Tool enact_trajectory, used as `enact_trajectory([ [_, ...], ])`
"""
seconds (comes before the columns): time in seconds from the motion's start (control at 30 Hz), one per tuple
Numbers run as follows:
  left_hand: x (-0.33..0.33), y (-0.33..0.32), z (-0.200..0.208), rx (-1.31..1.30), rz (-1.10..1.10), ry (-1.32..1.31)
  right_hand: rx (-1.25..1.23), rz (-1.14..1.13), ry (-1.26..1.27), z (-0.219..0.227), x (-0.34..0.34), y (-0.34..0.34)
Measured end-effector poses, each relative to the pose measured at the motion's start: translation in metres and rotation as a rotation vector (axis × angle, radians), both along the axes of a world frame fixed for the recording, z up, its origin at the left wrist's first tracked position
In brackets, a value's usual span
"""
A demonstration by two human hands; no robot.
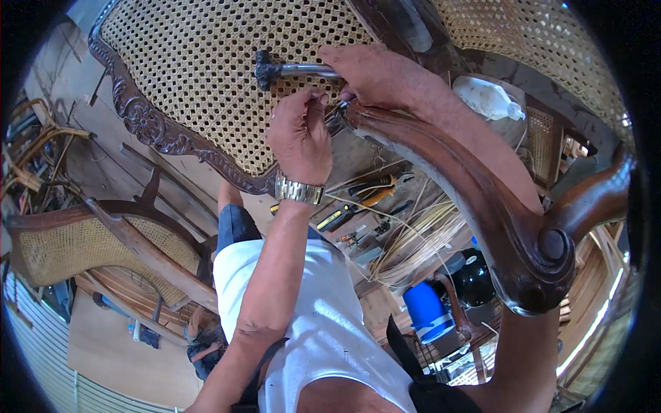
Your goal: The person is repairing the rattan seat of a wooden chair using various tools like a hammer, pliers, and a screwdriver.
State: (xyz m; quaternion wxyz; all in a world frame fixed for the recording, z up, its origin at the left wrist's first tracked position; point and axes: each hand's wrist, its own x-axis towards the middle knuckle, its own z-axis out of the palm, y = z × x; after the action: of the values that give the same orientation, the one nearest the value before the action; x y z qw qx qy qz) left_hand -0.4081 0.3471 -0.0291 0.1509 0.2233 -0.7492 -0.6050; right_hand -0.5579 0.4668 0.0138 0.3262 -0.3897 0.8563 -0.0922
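A dark wooden chair with a carved frame (pixel 153 127) and a woven cane panel (pixel 200 62) fills the far side. Its curved wooden armrest (pixel 475 189) sweeps towards the near right. My right hand (pixel 379 72) reaches over that armrest and grips a hammer (pixel 303 69) by its metal shaft, the dark head lying over the cane. Just nearer, my left hand (pixel 301 134), a metal-band watch on its wrist, is curled at the panel's edge beside the armrest joint. Its thumb and fingertips are pinched together; whatever lies between them is hidden.
Below the armrest lie pliers with orange handles (pixel 377 197), a yellow-and-black screwdriver (pixel 336 217) and a bundle of cane strips (pixel 420 237). A blue container (pixel 427 311) stands nearer. A white plastic container (pixel 485 96) sits beyond my right forearm. Another cane chair (pixel 103 248) is at left.
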Motion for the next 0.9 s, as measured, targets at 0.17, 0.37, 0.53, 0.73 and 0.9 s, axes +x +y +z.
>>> enact_trajectory([
  [0.17,0.005,-0.001,0.004,0.42,0.057,-0.049,-0.119,0.073,0.103,-0.003,-0.001,0.002],
  [0.37,0.006,-0.008,0.009,-0.043,-0.116,-0.004,0.006,0.052,-0.016,0.001,-0.006,-0.003],
  [0.53,0.009,-0.009,0.008,-0.115,-0.171,-0.053,0.048,0.046,-0.019,0.002,-0.005,-0.003],
  [0.73,0.007,-0.009,0.01,-0.068,-0.143,-0.006,0.055,0.051,-0.033,0.002,-0.005,-0.002],
  [0.9,0.003,-0.011,0.009,-0.104,-0.172,0.011,0.027,0.061,-0.023,0.001,-0.007,0.0],
])
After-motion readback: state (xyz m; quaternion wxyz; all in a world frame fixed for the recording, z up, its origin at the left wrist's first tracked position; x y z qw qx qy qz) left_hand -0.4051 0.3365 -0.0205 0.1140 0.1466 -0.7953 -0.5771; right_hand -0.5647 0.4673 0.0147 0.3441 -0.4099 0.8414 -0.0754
